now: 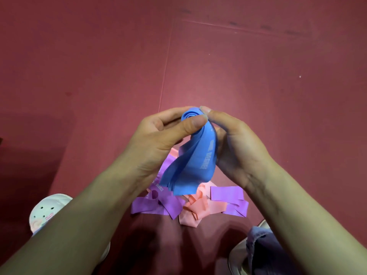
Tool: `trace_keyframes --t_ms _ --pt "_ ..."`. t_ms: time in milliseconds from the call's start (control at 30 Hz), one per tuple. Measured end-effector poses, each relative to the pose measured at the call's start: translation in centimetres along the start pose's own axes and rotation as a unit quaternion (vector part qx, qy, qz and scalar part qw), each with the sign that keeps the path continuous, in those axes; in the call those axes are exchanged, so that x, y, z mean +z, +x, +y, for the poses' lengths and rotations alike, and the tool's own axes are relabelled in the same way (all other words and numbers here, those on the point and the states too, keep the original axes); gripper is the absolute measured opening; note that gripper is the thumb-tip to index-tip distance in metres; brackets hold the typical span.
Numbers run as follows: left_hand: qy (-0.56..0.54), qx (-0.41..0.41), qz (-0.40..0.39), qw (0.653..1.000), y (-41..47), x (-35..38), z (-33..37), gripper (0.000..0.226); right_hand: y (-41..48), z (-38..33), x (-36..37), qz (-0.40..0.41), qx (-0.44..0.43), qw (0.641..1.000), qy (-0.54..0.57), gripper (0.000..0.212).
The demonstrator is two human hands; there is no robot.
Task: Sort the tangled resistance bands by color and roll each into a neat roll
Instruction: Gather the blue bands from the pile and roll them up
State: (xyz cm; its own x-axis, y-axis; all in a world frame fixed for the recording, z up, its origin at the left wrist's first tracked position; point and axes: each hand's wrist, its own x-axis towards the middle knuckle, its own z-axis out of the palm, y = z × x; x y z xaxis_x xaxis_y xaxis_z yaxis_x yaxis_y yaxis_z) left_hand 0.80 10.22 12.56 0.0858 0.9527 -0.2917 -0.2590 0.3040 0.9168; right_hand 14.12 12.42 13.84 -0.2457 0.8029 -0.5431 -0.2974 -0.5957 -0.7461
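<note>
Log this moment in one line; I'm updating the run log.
step: rolling | both hands: blue rubber resistance band | floor: purple, pink bands tangled

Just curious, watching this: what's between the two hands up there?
In the head view, the blue band: its rolled end is pinched between the left hand and right hand, its loose tail hanging toward the purple bands and pink bands on the floor.

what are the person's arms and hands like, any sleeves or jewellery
Both forearms are bare to the frame edge: no sleeves in view. The left hand and right hand show no gloves, rings, watch or bracelets. Fingernails are short and unpainted.
</note>
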Motion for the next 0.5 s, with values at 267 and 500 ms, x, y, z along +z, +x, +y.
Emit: trace_keyframes --t_ms 267,500 --pt "-0.023 0.008 0.027 0.999 -0.1 -0.1 -0.2 0.042 0.3 0.2 -0.4 -0.001 0.013 0.998 -0.060 0.050" --pt "0.008 0.036 0.010 0.999 -0.1 -0.3 -0.1 0.034 0.6 0.0 -1.3 -0.037 0.029 0.997 -0.053 0.039"
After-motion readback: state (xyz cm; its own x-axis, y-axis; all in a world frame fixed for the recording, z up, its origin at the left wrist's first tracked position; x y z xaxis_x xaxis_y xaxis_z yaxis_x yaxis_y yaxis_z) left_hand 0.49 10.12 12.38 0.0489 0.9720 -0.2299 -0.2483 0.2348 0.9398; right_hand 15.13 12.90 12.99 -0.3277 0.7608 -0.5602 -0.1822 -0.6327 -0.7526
